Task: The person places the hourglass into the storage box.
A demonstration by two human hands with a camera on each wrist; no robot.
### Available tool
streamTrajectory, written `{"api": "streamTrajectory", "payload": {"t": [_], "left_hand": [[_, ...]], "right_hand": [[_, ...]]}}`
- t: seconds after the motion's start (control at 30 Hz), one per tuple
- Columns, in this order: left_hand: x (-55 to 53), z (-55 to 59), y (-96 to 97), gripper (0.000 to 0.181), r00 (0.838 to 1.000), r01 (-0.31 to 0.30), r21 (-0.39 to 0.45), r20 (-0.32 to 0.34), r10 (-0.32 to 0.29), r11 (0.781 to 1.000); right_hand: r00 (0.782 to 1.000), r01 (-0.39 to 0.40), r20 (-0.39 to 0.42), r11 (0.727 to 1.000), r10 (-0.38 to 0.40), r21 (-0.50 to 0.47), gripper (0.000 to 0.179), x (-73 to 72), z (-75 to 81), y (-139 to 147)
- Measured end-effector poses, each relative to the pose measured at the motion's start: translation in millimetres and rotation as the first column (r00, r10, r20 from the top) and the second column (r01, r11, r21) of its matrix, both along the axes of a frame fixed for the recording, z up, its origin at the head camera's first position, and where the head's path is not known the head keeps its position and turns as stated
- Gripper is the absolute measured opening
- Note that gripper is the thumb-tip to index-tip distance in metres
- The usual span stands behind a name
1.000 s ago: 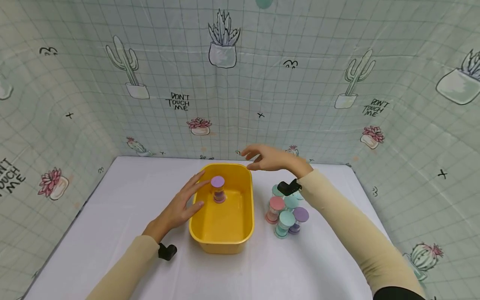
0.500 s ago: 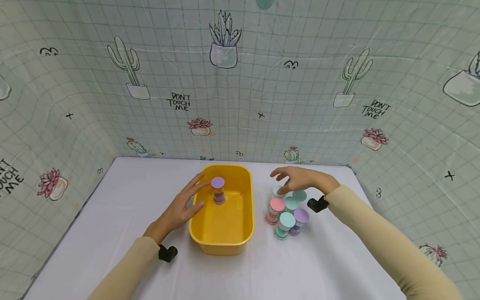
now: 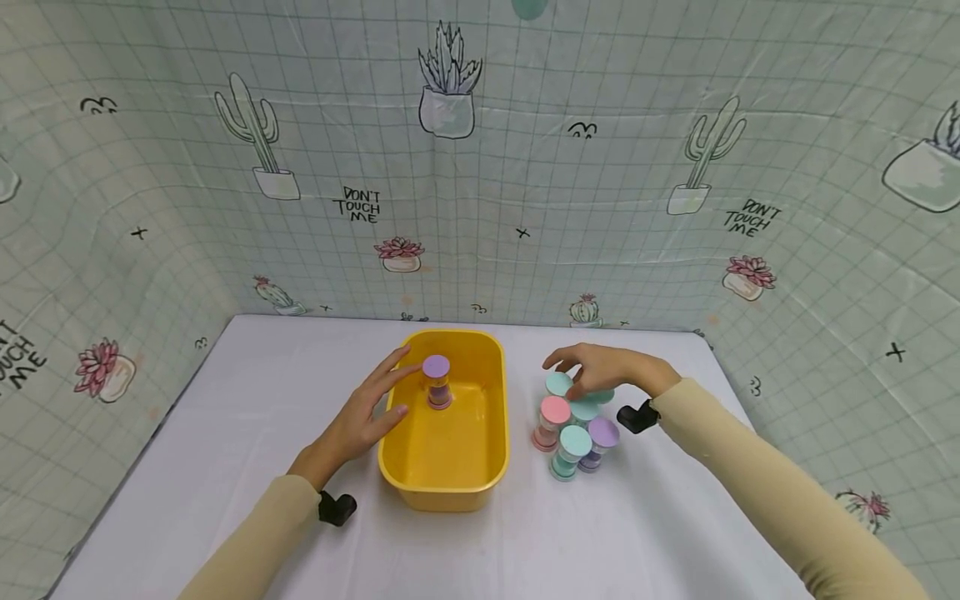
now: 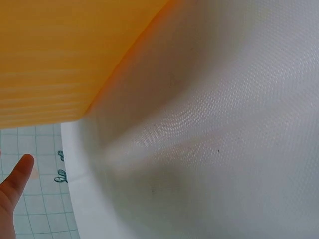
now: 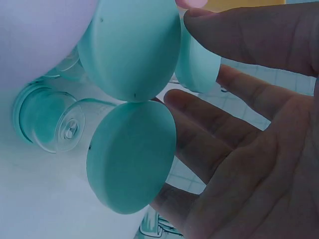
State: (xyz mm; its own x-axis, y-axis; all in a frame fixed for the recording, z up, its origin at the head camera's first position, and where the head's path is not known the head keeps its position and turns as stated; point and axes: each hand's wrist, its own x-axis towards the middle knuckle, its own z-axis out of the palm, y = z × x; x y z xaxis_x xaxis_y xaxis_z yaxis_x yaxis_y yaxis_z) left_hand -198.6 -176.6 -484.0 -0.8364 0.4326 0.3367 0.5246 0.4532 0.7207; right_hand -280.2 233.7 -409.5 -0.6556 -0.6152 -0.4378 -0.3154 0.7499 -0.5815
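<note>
A purple-capped sand timer (image 3: 437,382) stands inside the yellow bin (image 3: 450,490), towards its far left. My left hand (image 3: 365,410) rests at the bin's left rim, fingers spread and extended over it, holding nothing. Right of the bin, my right hand (image 3: 603,367) is over a cluster of sand timers, thumb and fingers apart on either side of the far teal-capped sand timer (image 3: 558,383). In the right wrist view the thumb and fingers lie close about that teal cap (image 5: 199,67); a firm pinch does not show. Another teal cap (image 5: 132,157) is near the other fingers.
Nearer in the cluster stand a pink-capped timer (image 3: 554,410), a teal-capped timer (image 3: 575,442) and a purple-capped timer (image 3: 603,432), close together. A white cloth (image 3: 300,367) covers the table. Behind rises a grid-patterned curtain (image 3: 480,192) with cactus drawings.
My right hand has moved from above the bin's far right corner to the right, then lowered onto the cluster of timers. The left hand has stayed at the bin's rim.
</note>
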Motion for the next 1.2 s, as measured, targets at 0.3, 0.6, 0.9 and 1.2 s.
{"api": "streamTrajectory", "payload": {"t": [0.3,0.6,0.9,1.2], "left_hand": [[0.7,2.5,-0.2,0.056,1.0,0.001,0.001,0.004,-0.001,1.0],[0.2,0.4,-1.5,0.056,1.0,-0.006,-0.013,-0.006,0.006,1.0],[0.9,-0.3,-2.0,0.055,1.0,-0.005,-0.022,-0.015,0.005,1.0],[1.6,0.3,-3.8,0.056,1.0,0.001,-0.035,-0.011,-0.001,0.999]], "right_hand": [[1.0,0.005,-0.012,0.998,-0.004,0.068,0.061,-0.5,1.2,-8.2],[0.999,-0.029,-0.039,0.995,0.033,0.098,0.058,0.2,2.1,-17.6],[0.998,-0.027,-0.05,0.992,0.033,0.125,0.051,3.0,1.6,-23.8],[0.998,0.002,-0.06,0.991,0.006,0.134,0.047,0.0,1.3,-32.5]]}}
